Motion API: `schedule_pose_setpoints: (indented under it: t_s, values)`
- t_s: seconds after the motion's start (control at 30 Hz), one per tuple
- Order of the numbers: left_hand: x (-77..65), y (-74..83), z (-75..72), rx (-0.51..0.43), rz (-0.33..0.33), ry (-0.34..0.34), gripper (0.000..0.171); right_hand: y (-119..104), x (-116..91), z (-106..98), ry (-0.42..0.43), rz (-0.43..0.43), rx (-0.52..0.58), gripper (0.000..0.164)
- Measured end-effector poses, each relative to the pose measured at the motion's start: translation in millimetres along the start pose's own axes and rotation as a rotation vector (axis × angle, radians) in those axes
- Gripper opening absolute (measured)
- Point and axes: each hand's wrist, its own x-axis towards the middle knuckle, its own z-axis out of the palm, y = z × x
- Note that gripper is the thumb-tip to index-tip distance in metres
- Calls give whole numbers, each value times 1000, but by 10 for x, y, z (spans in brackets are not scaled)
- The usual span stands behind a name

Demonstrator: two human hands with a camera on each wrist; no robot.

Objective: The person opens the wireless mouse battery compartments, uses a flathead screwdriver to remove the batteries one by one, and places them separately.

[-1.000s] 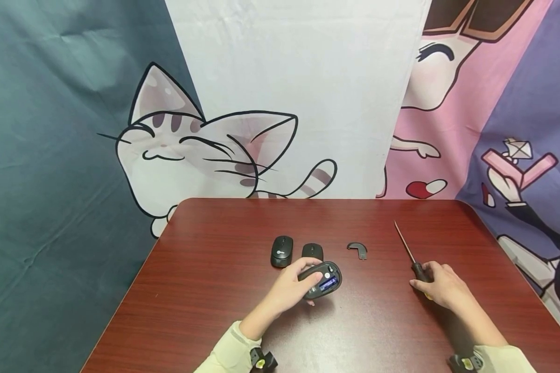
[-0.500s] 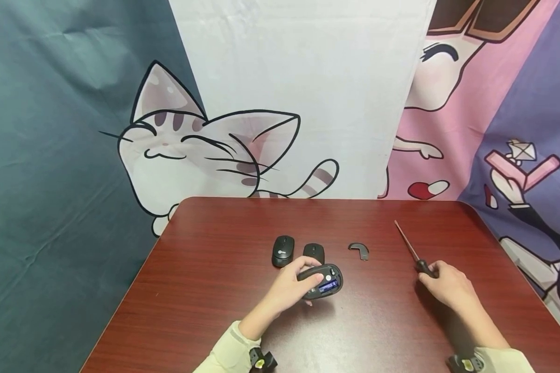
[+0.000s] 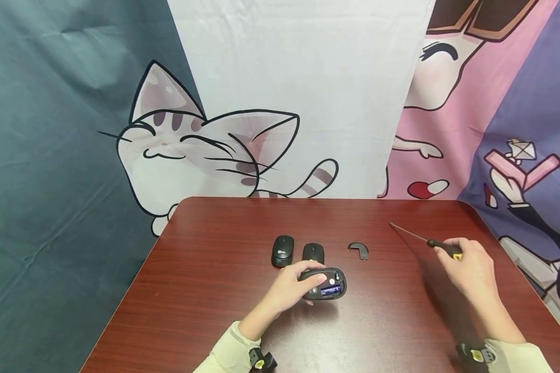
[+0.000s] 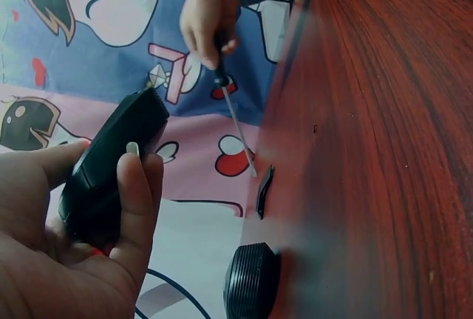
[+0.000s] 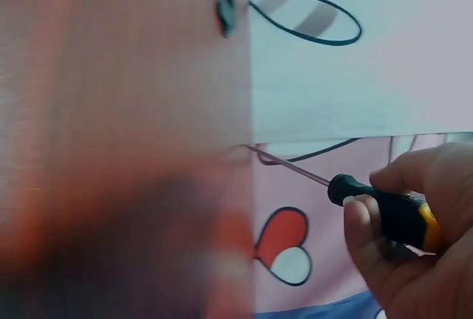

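Note:
My left hand (image 3: 293,286) grips a black computer mouse (image 3: 338,277), its underside turned up with the thumb across it. A blue battery (image 3: 331,290) shows in the mouse's uncovered compartment. My right hand (image 3: 475,267) holds a screwdriver (image 3: 441,246) by its black and yellow handle, the thin shaft pointing left and away from me. In the right wrist view the thumb and fingers wrap the screwdriver handle (image 5: 392,215). A small curved black cover (image 3: 359,249) lies on the table between the mouse and the screwdriver tip.
Two more black mice lie on the reddish-brown table (image 3: 205,290): one mouse (image 3: 282,250) at the left, another mouse (image 3: 313,252) just behind my left hand, partly hidden. A cartoon-printed cloth (image 3: 308,77) hangs behind the table's far edge.
The right hand has lifted the screwdriver off the table and moved it right, swinging the shaft to point more leftward. The left hand has tilted its mouse slightly.

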Motion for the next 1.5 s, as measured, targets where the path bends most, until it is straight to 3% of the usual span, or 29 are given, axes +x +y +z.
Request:
schedule_pose_setpoints:
  t_s: [0.23, 0.6, 0.83, 1.03, 1.13, 1.27, 1.33, 1.5]
  values:
    - [-80, 170, 7, -141, -19, 19, 27, -213, 95, -221, 140, 51, 71, 38]
    - [29, -106, 37, -214, -36, -21, 28, -661, 48, -610, 322, 6, 229, 36]
    - [27, -96, 32, -216, -33, -40, 29, -887, -37, -749, 291, 74, 318, 33]
    - [42, -99, 29, -192, -48, -45, 31, -1017, -101, -822, 332, 34, 465, 34]
    - [24, -27, 24, -165, -48, -25, 29, -1072, -113, -858, 336, -2, 647, 34]
    - [31, 0, 17, -135, -43, -1, 29, -1120, -119, -886, 293, -79, 1085, 33]
    - [61, -52, 22, -135, -47, 1, 31, -1135, -123, -884, 272, -125, 1245, 32]
    - [64, -13, 18, -145, -43, -1, 34, -1208, -151, -890, 270, -166, 1342, 31]
